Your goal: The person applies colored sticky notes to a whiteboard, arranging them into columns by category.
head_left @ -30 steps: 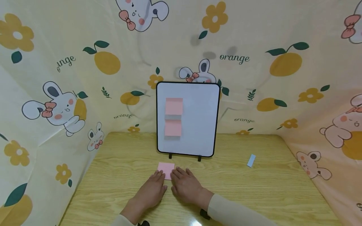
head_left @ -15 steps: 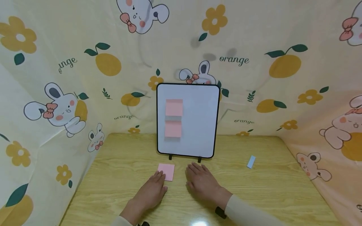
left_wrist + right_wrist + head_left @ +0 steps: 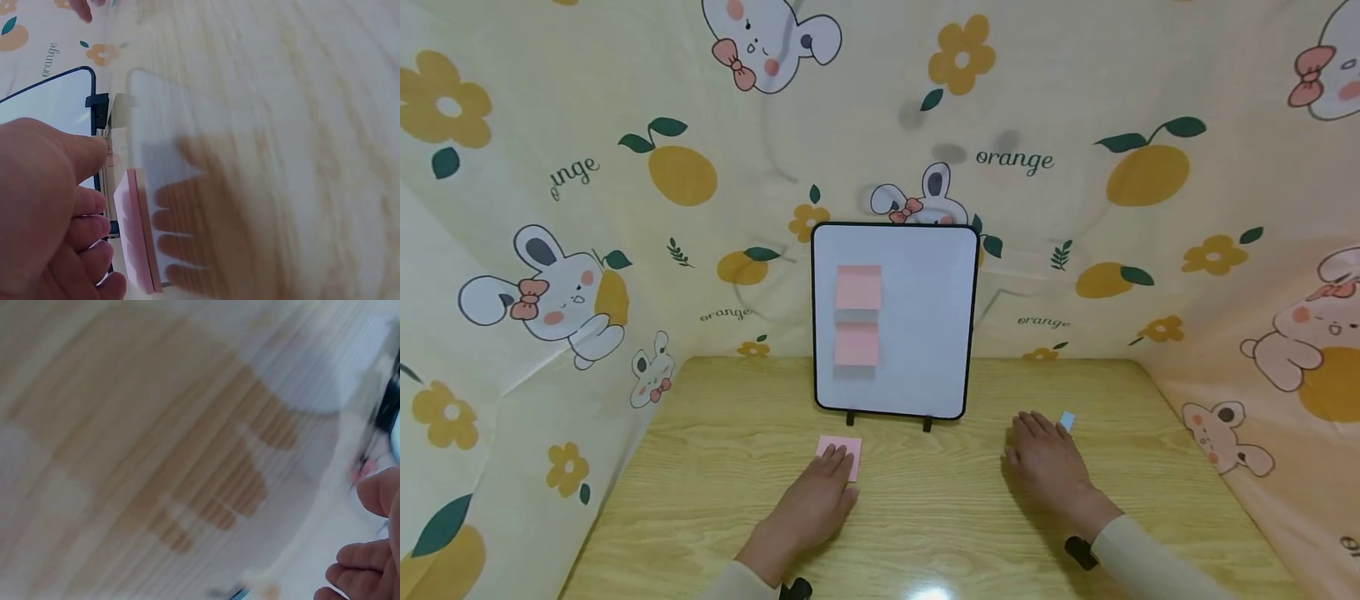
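Observation:
A pad of pink sticky notes (image 3: 838,441) lies on the table in front of the whiteboard. My left hand (image 3: 812,500) is over its near part in the head view, covering some of it. In the left wrist view the relaxed fingers stand above the pad (image 3: 134,231), with their shadow on the table. Farther right, my right hand (image 3: 1048,462) hovers beside a small light-blue strip (image 3: 1067,420), hiding its near end. Nothing shows in the right hand, whose fingers (image 3: 359,575) are loosely bent in the right wrist view, apart from the blue strip's edge (image 3: 240,593).
The whiteboard (image 3: 925,317) stands upright on two small black feet. On its left side are an upper pink sticky note (image 3: 858,287) and a lower pink sticky note (image 3: 856,344). A patterned cloth (image 3: 880,108) encloses the wooden table (image 3: 925,517).
My right hand has left the pink pad and travelled right to the blue strip. The left hand has shifted slightly right over the pad.

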A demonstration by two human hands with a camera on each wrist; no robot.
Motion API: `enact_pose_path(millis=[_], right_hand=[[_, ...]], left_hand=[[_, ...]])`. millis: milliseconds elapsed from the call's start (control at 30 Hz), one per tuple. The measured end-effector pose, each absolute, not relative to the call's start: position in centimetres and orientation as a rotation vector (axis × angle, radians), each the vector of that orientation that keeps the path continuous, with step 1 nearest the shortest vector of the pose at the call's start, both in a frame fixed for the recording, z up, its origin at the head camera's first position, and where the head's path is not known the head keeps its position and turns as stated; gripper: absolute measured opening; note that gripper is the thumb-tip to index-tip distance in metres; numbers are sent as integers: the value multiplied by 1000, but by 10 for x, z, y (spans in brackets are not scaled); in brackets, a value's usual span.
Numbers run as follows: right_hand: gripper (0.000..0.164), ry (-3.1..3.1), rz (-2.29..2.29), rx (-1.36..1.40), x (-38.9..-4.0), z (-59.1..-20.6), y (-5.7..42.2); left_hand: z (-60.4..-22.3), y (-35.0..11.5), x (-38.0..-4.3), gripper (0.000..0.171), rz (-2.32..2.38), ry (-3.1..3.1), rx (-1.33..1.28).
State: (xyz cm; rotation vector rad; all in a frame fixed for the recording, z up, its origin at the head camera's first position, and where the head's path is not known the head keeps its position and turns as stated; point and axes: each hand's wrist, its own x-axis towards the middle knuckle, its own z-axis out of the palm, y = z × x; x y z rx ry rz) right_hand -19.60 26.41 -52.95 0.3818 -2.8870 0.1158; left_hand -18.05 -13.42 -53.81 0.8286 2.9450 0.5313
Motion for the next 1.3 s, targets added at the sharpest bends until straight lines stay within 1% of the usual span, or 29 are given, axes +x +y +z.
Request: enact_pose_path(millis=[167,333,667,800,967,1300], right_hand=[[58,-2980,119,235,-198,-531,294],[59,-3065,161,146,-198,-535,313],[51,-3057,185,169,-196,-544,322],[50,-3057,209,187,-194,-543,317],[50,-3061,250,232,-188,-541,300],[45,-2940,178,482,-175,-544,252]], left_hand=[[-542,-132,-188,57,466,2930,816],[-546,-133,-193,61,390,2922,820],[-549,-132,-193,63,378,2895,793],[-550,-132,-194,63,372,2890,792],[-550,-132,-194,64,354,2895,788],[-547,-131,-193,63,369,2905,786]])
